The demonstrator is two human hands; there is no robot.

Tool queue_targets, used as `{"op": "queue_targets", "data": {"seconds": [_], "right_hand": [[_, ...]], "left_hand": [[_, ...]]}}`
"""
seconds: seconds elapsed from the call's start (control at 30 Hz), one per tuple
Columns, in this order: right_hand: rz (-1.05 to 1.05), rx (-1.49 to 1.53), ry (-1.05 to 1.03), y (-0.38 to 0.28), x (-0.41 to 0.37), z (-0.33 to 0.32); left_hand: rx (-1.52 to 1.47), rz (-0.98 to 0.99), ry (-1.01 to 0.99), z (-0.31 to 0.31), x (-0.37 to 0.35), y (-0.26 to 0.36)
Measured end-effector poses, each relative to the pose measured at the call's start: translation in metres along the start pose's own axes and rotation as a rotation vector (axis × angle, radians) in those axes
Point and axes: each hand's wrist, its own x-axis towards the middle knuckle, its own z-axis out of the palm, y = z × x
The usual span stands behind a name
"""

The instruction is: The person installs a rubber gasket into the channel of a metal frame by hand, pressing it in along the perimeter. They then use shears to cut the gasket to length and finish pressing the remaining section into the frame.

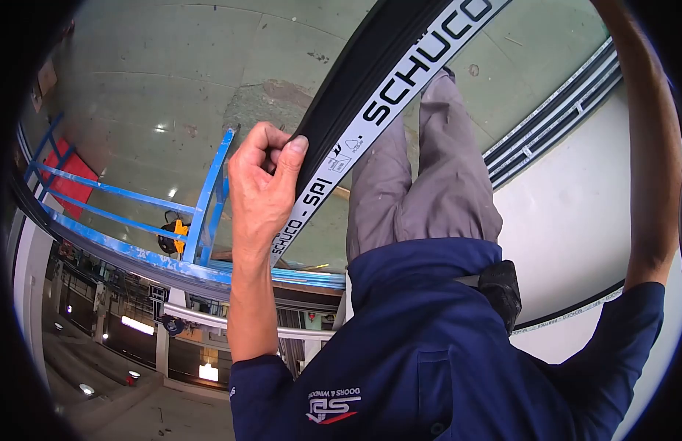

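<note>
My left hand (264, 173) is left of centre, its thumb and curled fingers closed on the edge of a long black profile (341, 95). A white film strip with black SCHUCO lettering (411, 77) runs along the profile, which slants from the top edge down towards my left wrist. Of my right arm only the forearm (650, 147) shows, raised along the right edge; its hand is out of the frame. My legs in grey trousers are partly behind the profile.
A blue metal frame (209, 198) stands at the left, with a black and yellow object (178, 231) beside it and a red panel (73, 180) behind. Several dark profiles (554, 110) lie at the right by a large white surface (576, 213). The floor (172, 95) is green and worn.
</note>
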Motion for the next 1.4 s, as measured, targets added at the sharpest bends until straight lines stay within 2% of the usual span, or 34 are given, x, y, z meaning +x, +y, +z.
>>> {"op": "queue_targets", "data": {"seconds": [0.13, 0.37, 0.57, 0.77, 0.9, 1.07, 1.1, 1.17, 1.27, 1.33, 1.4], "right_hand": [[0.115, 0.058, -0.061, 0.019, 0.007, 0.005], [-0.049, 0.026, 0.091, 0.004, -0.004, 0.005], [-0.057, 0.000, -0.017, 0.008, 0.004, 0.002], [0.126, 0.116, -0.151, 0.013, 0.011, -0.005], [0.127, 0.048, -0.145, 0.022, 0.007, 0.006], [0.242, 0.096, -0.184, 0.014, 0.008, -0.005], [0.272, 0.140, -0.182, 0.014, 0.008, -0.005], [0.204, 0.140, -0.144, 0.020, 0.007, -0.003], [0.175, 0.110, -0.120, 0.018, 0.009, -0.002], [0.124, 0.047, -0.002, 0.006, 0.003, 0.001], [0.117, 0.091, -0.054, 0.016, 0.007, 0.000]], "left_hand": [[-0.004, 0.081, 0.031, 0.003, 0.008, -0.003], [0.045, 0.085, 0.061, 0.008, 0.016, 0.001], [0.111, 0.079, 0.096, 0.017, 0.024, 0.017], [0.143, 0.094, 0.117, 0.029, 0.044, 0.033], [0.270, 0.070, 0.104, 0.045, 0.071, 0.066], [0.190, 0.178, 0.093, 0.061, 0.084, 0.089], [0.181, 0.241, 0.078, 0.052, 0.077, 0.081], [0.165, 0.373, 0.039, 0.037, 0.062, 0.055], [0.029, 0.226, 0.080, 0.033, 0.039, 0.039], [0.010, 0.182, 0.079, 0.039, 0.045, 0.048], [-0.008, 0.167, 0.086, 0.048, 0.057, 0.061]]}}
